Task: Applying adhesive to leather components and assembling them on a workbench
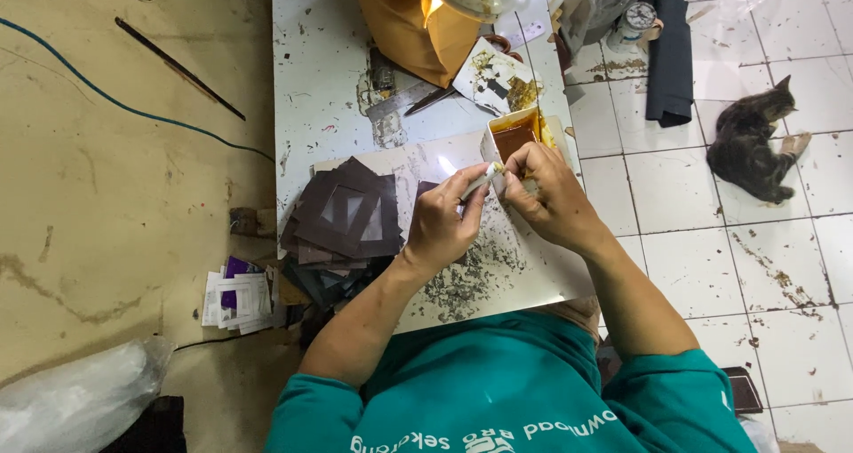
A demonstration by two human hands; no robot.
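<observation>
Left hand (442, 224) grasping white stick (480, 182); right hand (549, 191) clenched beside glue-filled tub (515, 133).

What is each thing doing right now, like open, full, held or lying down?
Left hand: closed around a small white brush.
White brush: held, tip at the tub.
Right hand: touching the tub's rim.
Glue tub: open, holding brown liquid.
Dark frame pieces: stacked flat.
Cat: lying on the tiles.

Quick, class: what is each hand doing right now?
Left hand: closed around a white brush handle.
Right hand: fingers curled at the brush tip, beside the glue tub; whether it grips anything cannot be told.
</observation>
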